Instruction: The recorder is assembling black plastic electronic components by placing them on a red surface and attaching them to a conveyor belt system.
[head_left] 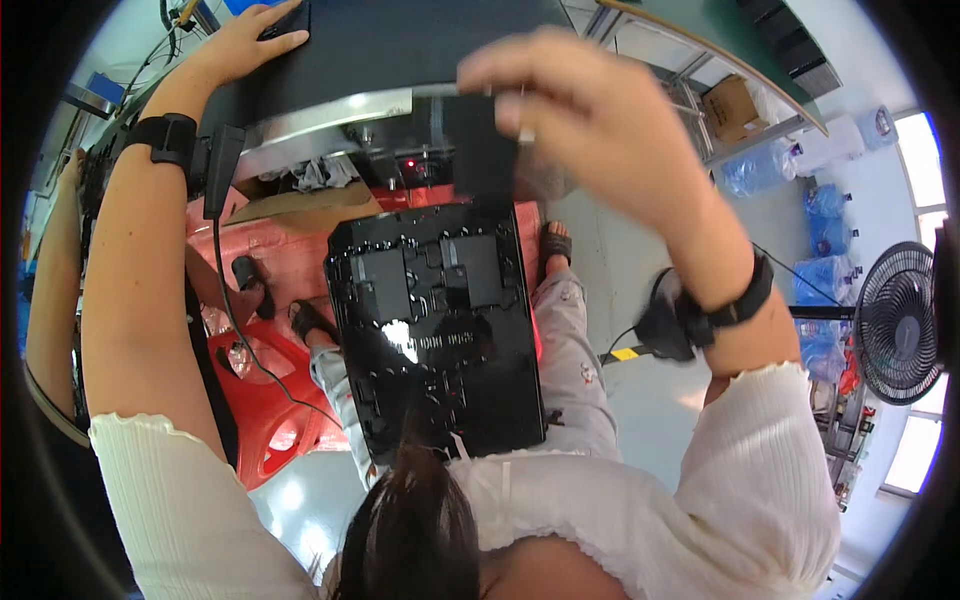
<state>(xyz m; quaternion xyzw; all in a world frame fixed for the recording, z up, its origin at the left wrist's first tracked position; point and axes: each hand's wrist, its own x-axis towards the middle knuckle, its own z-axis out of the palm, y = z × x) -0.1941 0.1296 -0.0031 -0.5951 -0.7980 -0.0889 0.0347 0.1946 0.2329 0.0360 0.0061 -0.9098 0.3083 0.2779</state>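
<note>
On my lap rests a glossy black moulded tray with several recesses. Two matte black rectangular pieces lie in its upper part, a left piece and a right piece. My right hand, smeared by motion, is above the tray's far edge; its thumb and fingers pinch a similar flat black piece, which hangs down in front of the table edge. My left hand is at the far left of the dark tabletop, thumb and fingers around a small black piece.
Below the table edge is an open cardboard box with crumpled material. A red plastic stool stands left of my legs. A cable runs down from my left wrist strap. To the right are a black fan and clear water bottles.
</note>
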